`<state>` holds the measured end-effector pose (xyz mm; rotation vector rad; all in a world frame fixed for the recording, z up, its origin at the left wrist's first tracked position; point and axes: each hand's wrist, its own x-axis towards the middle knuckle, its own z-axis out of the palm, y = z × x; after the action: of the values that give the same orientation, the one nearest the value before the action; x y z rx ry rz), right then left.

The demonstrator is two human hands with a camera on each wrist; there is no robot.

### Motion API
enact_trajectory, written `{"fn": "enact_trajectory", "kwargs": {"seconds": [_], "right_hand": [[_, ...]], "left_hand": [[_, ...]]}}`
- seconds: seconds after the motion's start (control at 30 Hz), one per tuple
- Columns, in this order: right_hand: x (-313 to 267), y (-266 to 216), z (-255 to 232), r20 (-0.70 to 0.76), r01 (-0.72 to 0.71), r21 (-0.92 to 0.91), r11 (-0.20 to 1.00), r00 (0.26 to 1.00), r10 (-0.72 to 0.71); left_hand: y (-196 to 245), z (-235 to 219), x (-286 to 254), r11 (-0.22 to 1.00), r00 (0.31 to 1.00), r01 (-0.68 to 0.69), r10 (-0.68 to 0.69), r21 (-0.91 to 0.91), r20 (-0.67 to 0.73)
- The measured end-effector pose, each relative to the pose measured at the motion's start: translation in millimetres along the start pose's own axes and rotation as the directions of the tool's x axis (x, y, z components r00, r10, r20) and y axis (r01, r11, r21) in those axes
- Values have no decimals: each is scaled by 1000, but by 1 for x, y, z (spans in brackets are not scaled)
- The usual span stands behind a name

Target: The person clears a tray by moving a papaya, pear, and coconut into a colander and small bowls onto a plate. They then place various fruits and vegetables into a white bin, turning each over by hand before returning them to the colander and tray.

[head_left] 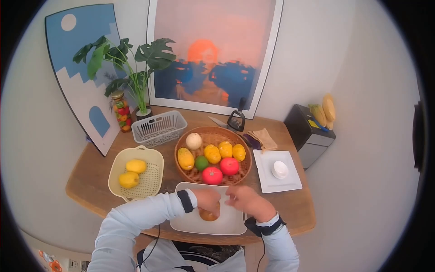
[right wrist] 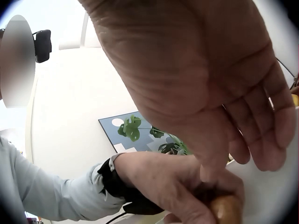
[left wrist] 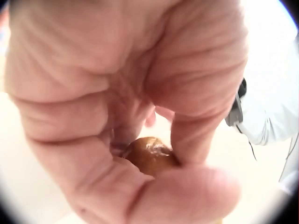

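Note:
My left hand grips a glossy, golden-brown round item low over the white tray. In the left wrist view its thumb and fingers curl round this item, hiding most of it. It looks like a bun or an onion; I cannot tell which. My right hand hovers over the tray's right side, palm toward the left hand, with fingers loosely bent and nothing held. The right wrist view shows the brown item poking out below the left hand.
Beyond the tray stands a round wicker basket of fruit and vegetables. A cream basket with two yellow fruits is at left, a grey basket behind it. To the right lies a white square plate bearing a small white bowl. A knife lies at the back.

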<state>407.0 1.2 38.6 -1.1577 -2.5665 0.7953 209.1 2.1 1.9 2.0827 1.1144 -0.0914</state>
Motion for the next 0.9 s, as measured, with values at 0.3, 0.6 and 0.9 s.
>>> {"fn": "enact_trajectory", "kwargs": {"seconds": [0.3,0.6,0.9], "right_hand": [[16,-22,43,365,-1,-289,957,924,111],[19,-13,49,477,29,-296,955,870,122],[31,30,56,367,51,-291,955,928,62]], "left_hand": [[-30,-6,-7,995,983,59,-44,-79,176],[-32,-5,-28,998,1000,6,-8,63,29],[-38,12,-11,995,990,26,-39,94,132]]}}
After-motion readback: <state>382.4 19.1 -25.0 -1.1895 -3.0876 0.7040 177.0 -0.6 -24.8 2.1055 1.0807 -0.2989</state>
